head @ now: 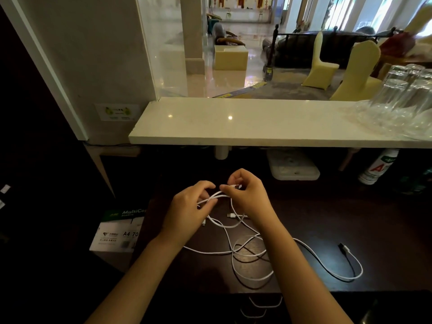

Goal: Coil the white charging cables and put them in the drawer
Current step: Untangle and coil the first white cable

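White charging cables (247,251) lie in loose tangled loops on the dark desk (350,218) in front of me. One long strand runs right and ends in a plug (343,247). My left hand (187,211) pinches a doubled stretch of cable just above the desk. My right hand (247,195) holds a cable end with its connector (236,187) between thumb and fingers, close beside the left hand. Two more connectors (230,215) dangle below the hands. Drawer handles (265,302) show at the desk's front edge; the drawers are closed.
A white stone counter (233,122) overhangs the desk's back, with upturned glasses (402,99) at its right end. Under it sit a white block (293,164) and a white bottle (376,167). A box of A4 paper (117,230) stands left of the desk.
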Demonstrator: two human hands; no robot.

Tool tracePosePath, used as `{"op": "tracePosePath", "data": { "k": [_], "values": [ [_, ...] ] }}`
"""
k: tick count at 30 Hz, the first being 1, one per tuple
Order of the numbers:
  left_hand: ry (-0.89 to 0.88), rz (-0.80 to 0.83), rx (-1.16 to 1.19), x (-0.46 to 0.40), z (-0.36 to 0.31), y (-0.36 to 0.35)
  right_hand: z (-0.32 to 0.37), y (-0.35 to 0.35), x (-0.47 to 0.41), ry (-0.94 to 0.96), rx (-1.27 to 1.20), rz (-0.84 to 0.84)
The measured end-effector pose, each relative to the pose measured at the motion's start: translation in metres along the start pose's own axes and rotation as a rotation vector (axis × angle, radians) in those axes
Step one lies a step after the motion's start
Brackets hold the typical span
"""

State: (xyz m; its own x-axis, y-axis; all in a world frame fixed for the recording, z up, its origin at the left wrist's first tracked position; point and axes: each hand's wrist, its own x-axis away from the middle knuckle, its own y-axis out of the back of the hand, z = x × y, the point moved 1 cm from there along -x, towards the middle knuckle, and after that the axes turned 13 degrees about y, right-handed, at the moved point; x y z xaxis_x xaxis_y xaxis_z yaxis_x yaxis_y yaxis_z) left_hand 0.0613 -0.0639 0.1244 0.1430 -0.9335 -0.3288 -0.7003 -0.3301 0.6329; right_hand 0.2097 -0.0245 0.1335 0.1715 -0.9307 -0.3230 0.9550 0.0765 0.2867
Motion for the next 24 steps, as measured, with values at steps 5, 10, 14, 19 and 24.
{"op": "tracePosePath", "data": {
  "k": [5, 10, 14, 19, 24],
  "values": [
    [-0.154, -0.096, 0.046, -0.004, 0.003, 0.003, 0.005, 0.001, 0.007, -0.074, -0.045, 0.062],
    [0.080, 0.048, 0.213, -0.004, 0.004, 0.008, 0.015, 0.016, 0.009, -0.113, -0.230, 0.355],
    [0.511, 0.395, 0.638, 0.000, 0.000, 0.005, 0.010, 0.014, 0.012, -0.184, -0.523, 0.388],
    [0.623, 0.329, 0.722, 0.001, 0.001, 0.008, 0.009, 0.006, 0.018, 0.053, -0.232, 0.377],
    [0.644, 0.350, 0.844, 0.005, -0.003, 0.009, 0.006, 0.002, 0.015, 0.200, -0.098, 0.112]
  ]
}}
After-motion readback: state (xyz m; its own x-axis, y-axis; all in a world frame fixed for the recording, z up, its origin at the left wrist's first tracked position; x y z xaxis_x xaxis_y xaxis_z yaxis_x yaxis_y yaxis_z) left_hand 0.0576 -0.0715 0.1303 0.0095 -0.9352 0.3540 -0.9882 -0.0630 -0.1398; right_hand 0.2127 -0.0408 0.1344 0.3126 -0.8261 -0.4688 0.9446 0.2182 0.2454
